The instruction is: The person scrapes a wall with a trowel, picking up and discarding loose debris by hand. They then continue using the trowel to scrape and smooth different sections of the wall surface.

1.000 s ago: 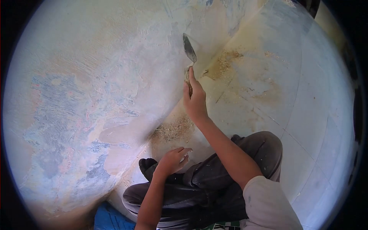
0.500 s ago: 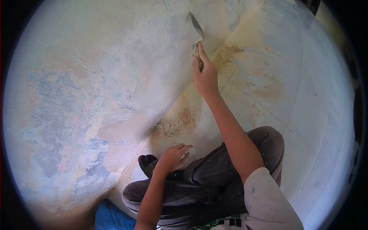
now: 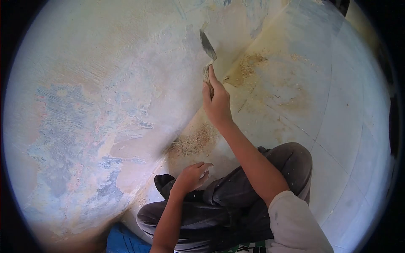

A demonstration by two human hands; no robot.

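My right hand is wrapped round the plaster-caked handle of a small trowel. The trowel's pointed grey blade extends up and slightly left, lying over the patchy wall in this view, close to where wall and floor meet. Over my crossed legs rests my left hand, near my dark-clad foot. Its fingers are loosely curved with a gap between thumb and forefinger, and pale dust shows on the fingertips.
Crumbled scrapings lie along the foot of the wall, with another brownish patch of debris farther along. Tile joints cross the pale floor on the right. A blue object sits at bottom left, beside my knee.
My right hand and the trowel have moved down and slightly left along the wall. The left hand stays almost in place, and the view has shifted a little.
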